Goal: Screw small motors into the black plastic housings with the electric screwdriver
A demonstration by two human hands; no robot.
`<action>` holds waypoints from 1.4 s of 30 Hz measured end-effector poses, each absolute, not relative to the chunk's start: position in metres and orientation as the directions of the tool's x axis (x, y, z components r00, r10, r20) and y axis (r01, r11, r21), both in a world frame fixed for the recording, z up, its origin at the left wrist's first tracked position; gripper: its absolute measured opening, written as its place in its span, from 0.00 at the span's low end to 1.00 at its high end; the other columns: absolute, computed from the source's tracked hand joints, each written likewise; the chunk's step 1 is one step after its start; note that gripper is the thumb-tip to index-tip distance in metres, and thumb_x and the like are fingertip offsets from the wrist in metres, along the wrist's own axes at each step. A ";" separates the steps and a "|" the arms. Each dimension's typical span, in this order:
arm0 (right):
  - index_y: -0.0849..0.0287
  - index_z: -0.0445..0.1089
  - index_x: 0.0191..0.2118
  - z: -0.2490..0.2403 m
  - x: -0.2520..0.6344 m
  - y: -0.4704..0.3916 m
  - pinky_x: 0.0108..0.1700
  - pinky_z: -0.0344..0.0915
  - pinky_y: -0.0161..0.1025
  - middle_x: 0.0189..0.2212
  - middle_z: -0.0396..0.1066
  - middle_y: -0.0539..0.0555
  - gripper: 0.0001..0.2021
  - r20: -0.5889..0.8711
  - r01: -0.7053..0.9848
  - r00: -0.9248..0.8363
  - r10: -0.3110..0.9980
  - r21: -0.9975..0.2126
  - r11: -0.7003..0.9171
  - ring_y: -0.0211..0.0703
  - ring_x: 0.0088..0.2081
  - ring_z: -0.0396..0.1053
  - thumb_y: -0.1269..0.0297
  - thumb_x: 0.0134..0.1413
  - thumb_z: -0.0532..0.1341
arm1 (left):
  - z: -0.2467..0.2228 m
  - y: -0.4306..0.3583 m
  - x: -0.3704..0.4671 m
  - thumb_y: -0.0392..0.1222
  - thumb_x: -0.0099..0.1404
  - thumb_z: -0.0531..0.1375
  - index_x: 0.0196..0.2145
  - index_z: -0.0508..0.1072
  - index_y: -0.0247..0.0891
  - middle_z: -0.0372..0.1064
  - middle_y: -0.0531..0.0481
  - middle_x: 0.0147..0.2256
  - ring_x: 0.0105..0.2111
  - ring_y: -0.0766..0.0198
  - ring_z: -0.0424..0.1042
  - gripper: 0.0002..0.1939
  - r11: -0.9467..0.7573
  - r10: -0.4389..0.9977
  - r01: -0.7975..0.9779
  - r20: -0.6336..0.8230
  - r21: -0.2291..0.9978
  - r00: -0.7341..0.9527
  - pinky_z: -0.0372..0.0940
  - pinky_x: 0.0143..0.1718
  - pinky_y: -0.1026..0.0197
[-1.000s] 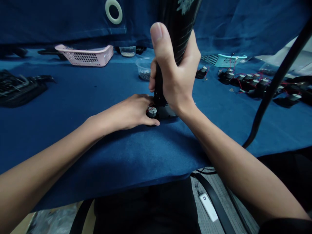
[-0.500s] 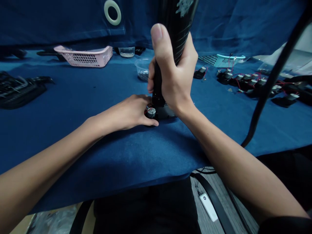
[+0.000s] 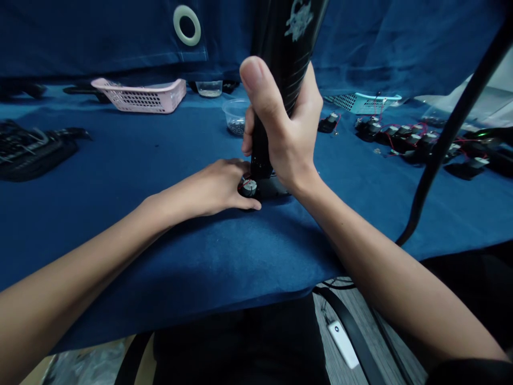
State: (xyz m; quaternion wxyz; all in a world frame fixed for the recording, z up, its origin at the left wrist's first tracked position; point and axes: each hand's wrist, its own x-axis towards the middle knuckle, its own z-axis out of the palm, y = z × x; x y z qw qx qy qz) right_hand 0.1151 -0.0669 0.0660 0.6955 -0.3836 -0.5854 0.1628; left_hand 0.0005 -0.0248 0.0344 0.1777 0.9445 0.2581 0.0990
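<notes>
My right hand (image 3: 290, 120) is wrapped round the thick black body of an electric screwdriver (image 3: 262, 152), held nearly upright with its lower end down at a small dark assembly. The tip of the tool is hidden. My left hand (image 3: 224, 187) grips that black part with a small silver motor (image 3: 249, 186) and red wires, thumb in front and fingers behind. Beneath my right hand, the rest of the dark part stretches to the right, partly covered.
On the blue cloth stand a clear tub of small screws (image 3: 236, 126), a pink basket (image 3: 160, 99) and a teal basket (image 3: 363, 103). Several motor parts with red wires (image 3: 404, 133) lie at right, black pieces (image 3: 36, 149) at left. A black cable (image 3: 436, 144) hangs at right.
The whole view has shifted slightly. My right hand and the screwdriver sit a little lower, the thumb slightly further left. My left hand stays on the part.
</notes>
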 end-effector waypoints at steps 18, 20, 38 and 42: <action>0.61 0.76 0.35 0.088 0.195 -0.067 0.27 0.72 0.33 0.32 0.75 0.54 0.14 0.009 0.525 -0.462 0.887 -0.803 0.282 0.40 0.30 0.72 0.53 0.54 0.65 | 0.037 -0.028 0.000 0.54 0.60 0.63 0.45 0.71 0.35 0.72 0.45 0.43 0.39 0.55 0.71 0.22 -0.805 0.502 0.427 0.091 0.413 0.860 0.63 0.38 0.58; 0.62 0.77 0.35 0.085 0.195 -0.066 0.28 0.75 0.36 0.32 0.76 0.56 0.14 -0.064 0.492 -0.466 0.882 -0.848 0.198 0.41 0.28 0.74 0.54 0.54 0.65 | 0.039 -0.030 0.000 0.54 0.60 0.64 0.45 0.71 0.35 0.72 0.45 0.43 0.38 0.55 0.71 0.22 -0.797 0.511 0.440 0.074 0.415 0.856 0.63 0.37 0.58; 0.62 0.73 0.30 0.076 0.180 -0.070 0.31 0.77 0.36 0.28 0.75 0.53 0.02 -0.024 0.439 -0.324 0.946 -0.890 0.127 0.42 0.30 0.76 0.73 0.47 0.64 | 0.036 -0.029 0.000 0.52 0.61 0.64 0.48 0.70 0.34 0.70 0.41 0.47 0.43 0.53 0.71 0.23 -0.795 0.497 0.409 0.095 0.448 0.863 0.64 0.41 0.57; 0.63 0.74 0.30 0.086 0.182 -0.071 0.31 0.78 0.40 0.28 0.76 0.54 0.02 -0.001 0.428 -0.312 0.950 -0.893 0.139 0.45 0.29 0.76 0.70 0.47 0.66 | 0.036 -0.030 0.001 0.51 0.61 0.64 0.49 0.69 0.34 0.69 0.41 0.49 0.46 0.52 0.69 0.24 -0.792 0.502 0.412 0.097 0.450 0.860 0.63 0.45 0.56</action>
